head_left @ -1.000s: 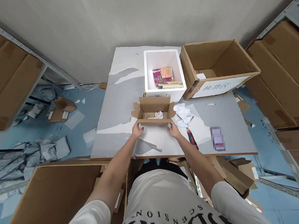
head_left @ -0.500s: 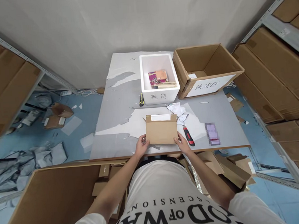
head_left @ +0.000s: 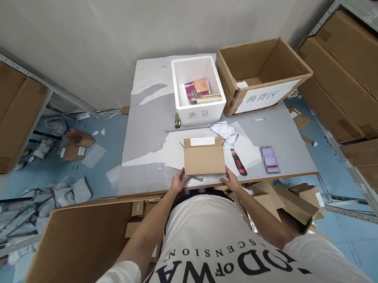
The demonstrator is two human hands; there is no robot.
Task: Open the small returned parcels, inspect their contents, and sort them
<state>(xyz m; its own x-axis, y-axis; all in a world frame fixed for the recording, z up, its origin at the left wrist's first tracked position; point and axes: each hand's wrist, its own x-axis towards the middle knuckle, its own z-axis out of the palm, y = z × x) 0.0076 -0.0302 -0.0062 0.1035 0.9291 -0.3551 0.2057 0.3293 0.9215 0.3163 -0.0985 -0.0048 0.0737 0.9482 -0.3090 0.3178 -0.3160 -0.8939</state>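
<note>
A small cardboard box [head_left: 204, 161] lies at the front of the table, with a white label on its far side and small flaps sticking out at the far corners. My left hand [head_left: 178, 181] grips its near left corner, fingers at the side and thumb by the front edge. At the near right corner, my right hand [head_left: 231, 180] holds the box the same way. To the right of the box is a red and black utility knife [head_left: 239, 162]. Crumpled white paper [head_left: 224, 131] lies just beyond that knife. The box's contents are hidden.
A white foam box [head_left: 200, 114] holding several books [head_left: 197, 92] stands at the back, beside a large open carton [head_left: 271, 94]. A yellow and black utility knife [head_left: 177, 120] lies left of the foam box. A pixelated purple item [head_left: 270, 160] is at right. Another large carton [head_left: 86, 241] sits below the table's left front.
The view has shifted slightly, so the table and its containers appear higher. Both hands have slid a little down toward the small box's near corners and stay beside it.
</note>
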